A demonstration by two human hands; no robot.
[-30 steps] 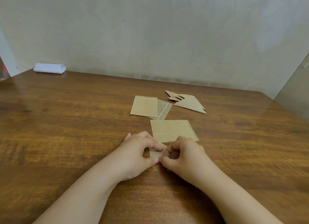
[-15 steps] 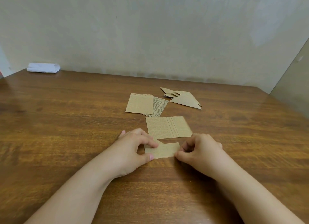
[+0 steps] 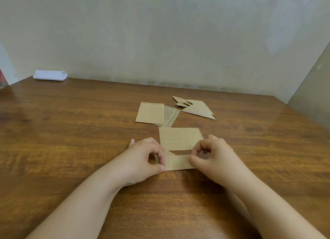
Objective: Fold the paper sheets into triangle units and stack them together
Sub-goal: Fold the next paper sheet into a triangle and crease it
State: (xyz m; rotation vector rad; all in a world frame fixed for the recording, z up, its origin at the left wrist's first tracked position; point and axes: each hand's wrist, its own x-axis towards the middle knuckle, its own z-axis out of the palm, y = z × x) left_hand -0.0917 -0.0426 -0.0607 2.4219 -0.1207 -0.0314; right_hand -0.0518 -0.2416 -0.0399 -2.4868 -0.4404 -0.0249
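A brown paper strip (image 3: 177, 162), folded lengthwise, lies on the wooden table (image 3: 71, 131) between my hands. My left hand (image 3: 144, 158) pinches its left end, where a corner sticks up. My right hand (image 3: 212, 154) pinches its right end with thumb and forefinger. Just behind the strip lies a flat printed brown sheet (image 3: 179, 138). Farther back rest two more sheets (image 3: 151, 112), one overlapping the other. To their right sits a stack of folded triangle units (image 3: 196, 108), slotted together.
A folded white cloth (image 3: 50, 75) lies at the table's far left corner against the wall. The table's right edge runs diagonally near a grey panel (image 3: 314, 95).
My hands have drawn apart along the strip, the right one moving right, so more of the folded strip shows between them. The view shifted slightly.
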